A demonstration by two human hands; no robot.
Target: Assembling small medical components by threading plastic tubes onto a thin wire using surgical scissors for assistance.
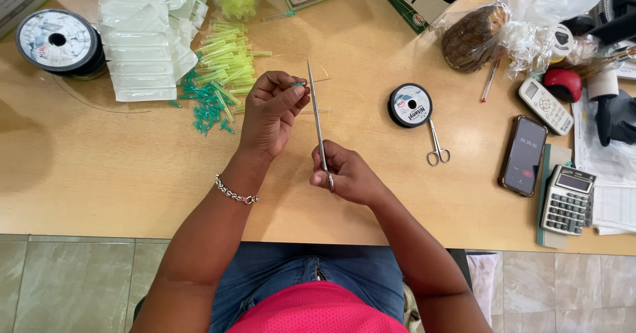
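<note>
Two hands over the table point(99, 174). Left hand point(271, 111) fingertips pinched on a green tube point(298, 84). Right hand point(348, 174) fist closed around long scissors point(317, 118), blades beside the tube.

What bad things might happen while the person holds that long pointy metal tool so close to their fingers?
1. The long thin metal tool in the right hand points up beside the left hand, so it might poke the fingertips.
2. The tiny green piece pinched by the left hand might slip and get lost among the pile of green and yellow plastic pieces.
3. The thin wire could bend.
</note>
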